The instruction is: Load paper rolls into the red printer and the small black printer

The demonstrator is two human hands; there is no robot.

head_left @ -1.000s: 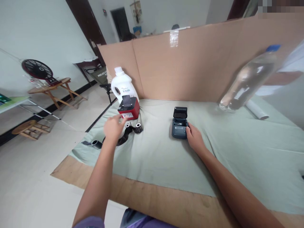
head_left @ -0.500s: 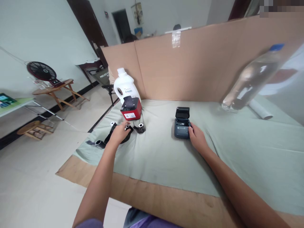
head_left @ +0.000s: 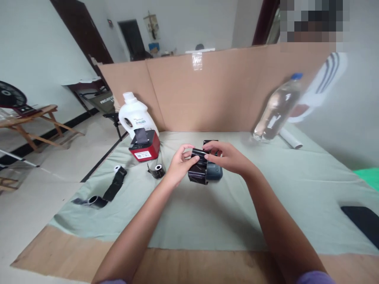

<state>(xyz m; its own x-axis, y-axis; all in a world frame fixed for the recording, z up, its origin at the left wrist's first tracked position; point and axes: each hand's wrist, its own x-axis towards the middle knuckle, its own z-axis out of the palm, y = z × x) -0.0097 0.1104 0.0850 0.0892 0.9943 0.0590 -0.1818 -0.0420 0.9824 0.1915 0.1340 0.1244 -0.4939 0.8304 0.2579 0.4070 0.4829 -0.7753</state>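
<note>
The black ribbon roll [head_left: 197, 170] I grip in both hands [head_left: 180, 165] [head_left: 225, 157]; next it needs seating into the dark printer [head_left: 213, 172].

Looks like a makeshift workroom in some plain office-type space: a desk [head_left: 296, 189] draped in pale green cloth, fenced along its far edge by a taped cardboard screen [head_left: 207, 94]. Bare white walls, tiled floor, a dark doorway [head_left: 133, 39], plus a wooden folding table [head_left: 32, 118] off to the left.
</note>
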